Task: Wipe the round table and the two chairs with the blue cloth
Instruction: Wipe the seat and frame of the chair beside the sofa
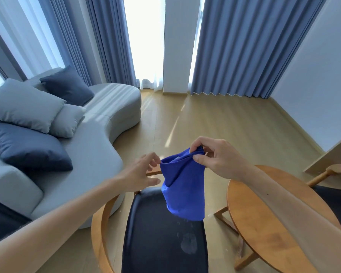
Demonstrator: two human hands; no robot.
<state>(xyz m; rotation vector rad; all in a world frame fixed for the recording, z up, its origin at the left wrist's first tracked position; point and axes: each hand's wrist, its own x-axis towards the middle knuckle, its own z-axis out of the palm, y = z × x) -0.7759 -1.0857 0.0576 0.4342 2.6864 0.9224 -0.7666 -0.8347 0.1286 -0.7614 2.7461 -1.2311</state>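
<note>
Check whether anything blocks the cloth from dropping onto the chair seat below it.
Nothing visible does. The cloth hangs from the right hand directly over the dark seat, with only air between. The left hand sits beside the cloth, not under it.

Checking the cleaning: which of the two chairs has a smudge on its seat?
The black-seated wooden chair directly below the blue cloth, left of the round wooden table; a pale smudge marks its seat.

A wooden floor (pixel 234 123) filled mid-frame. On it stood a grey sofa (pixel 98 146) at left, a chair (pixel 165 243) at bottom centre and a round table (pixel 264 213) at lower right.
</note>
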